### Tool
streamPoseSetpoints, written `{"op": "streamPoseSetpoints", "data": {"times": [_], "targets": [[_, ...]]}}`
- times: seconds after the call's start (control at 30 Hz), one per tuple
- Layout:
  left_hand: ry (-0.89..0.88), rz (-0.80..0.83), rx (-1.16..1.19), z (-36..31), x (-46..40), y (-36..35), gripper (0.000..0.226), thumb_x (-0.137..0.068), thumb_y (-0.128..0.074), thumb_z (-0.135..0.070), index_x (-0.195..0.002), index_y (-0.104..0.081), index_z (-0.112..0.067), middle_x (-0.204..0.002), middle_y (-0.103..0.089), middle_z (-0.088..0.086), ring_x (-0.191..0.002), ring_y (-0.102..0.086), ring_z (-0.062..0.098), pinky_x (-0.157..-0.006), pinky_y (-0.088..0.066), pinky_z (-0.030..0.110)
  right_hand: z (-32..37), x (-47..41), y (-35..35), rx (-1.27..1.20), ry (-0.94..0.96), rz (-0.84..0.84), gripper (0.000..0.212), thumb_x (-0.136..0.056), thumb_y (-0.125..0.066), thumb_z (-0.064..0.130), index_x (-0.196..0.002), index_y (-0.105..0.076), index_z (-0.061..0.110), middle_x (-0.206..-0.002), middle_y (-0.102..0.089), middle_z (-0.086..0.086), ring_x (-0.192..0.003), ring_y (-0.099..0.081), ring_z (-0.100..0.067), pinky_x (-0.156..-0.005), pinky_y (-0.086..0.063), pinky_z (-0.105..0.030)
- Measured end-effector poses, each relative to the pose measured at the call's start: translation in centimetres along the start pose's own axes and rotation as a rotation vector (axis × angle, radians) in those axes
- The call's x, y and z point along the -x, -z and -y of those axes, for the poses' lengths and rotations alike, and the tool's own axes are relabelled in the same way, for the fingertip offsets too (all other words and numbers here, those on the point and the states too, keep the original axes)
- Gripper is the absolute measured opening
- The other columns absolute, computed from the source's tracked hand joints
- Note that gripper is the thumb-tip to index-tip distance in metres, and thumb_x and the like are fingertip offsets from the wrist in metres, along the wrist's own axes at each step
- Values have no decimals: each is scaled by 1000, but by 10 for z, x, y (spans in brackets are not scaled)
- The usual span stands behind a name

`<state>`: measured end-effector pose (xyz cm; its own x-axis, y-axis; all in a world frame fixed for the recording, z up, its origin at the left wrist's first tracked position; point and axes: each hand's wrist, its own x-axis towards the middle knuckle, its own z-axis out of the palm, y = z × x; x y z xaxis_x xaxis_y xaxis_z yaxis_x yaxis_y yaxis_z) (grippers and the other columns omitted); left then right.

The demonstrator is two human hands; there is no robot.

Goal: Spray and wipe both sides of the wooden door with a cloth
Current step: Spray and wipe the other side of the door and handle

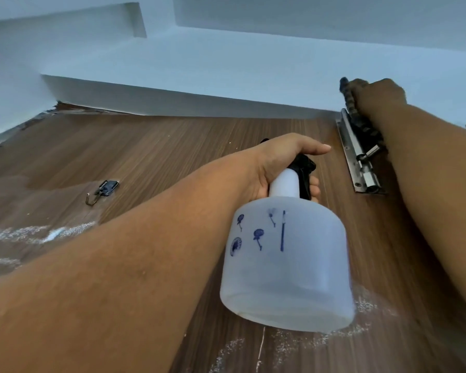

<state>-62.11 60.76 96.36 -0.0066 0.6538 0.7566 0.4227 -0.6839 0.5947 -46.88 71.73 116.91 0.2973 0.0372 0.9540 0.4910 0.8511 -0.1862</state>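
Brown wood-grain door point(172, 157) fills most of the head view, seen from close up and looking toward its top edge, where it meets a white wall point(226, 63); white speckled patches of spray foam point(51, 234) lie on the wood at the lower left and along the bottom. Left hand point(285, 168) grips the neck of a translucent white plastic spray bottle with blue dandelion prints point(285, 265), fingers curled round the black trigger head point(303, 168) and thumb stretched straight along its top; the bottle's base points back at the camera. Right hand point(378, 94) is raised at the door's upper right edge, fingers curled round a dark twisted cloth point(361, 125) that trails down along the forearm, next to a silver metal slide bolt point(361, 162) fixed to the wood. Small metal hook on a dark plate point(104, 189) sits on the door to the left, well apart from both hands.
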Motion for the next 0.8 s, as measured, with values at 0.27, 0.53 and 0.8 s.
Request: {"op": "streamPoseSetpoints", "data": {"times": [0.27,0.53,0.8], "targets": [[15,-13,30,9,-8,-2,28,-94,-63,-31,-86,-49,-9,-61,-52,5,-46,-53,15,-46,-49,23,17,34,-10,516,368,261,65,-98,-38,59,-146,-37,16,-149,-29,-19,-139,-26,-40,-113,-27,-52],[6,-6,-4,19,-17,0,26,-94,-63,-31,-84,-50,-11,-62,-51,5,-50,-51,14,-47,-48,23,7,72,-31,522,255,107,32,-95,-49,13,-123,-58,2,-120,-54,-18,-115,-51,-39,-84,-50,-44],[20,7,8,27,-20,3,26,-95,-63,-31,-85,-47,-12,-64,-49,5,-49,-50,14,-47,-47,22,-22,44,-30,-152,88,119,39,-99,-46,16,-137,-56,20,-135,-58,-13,-121,-56,-30,-99,-45,-29]]}}
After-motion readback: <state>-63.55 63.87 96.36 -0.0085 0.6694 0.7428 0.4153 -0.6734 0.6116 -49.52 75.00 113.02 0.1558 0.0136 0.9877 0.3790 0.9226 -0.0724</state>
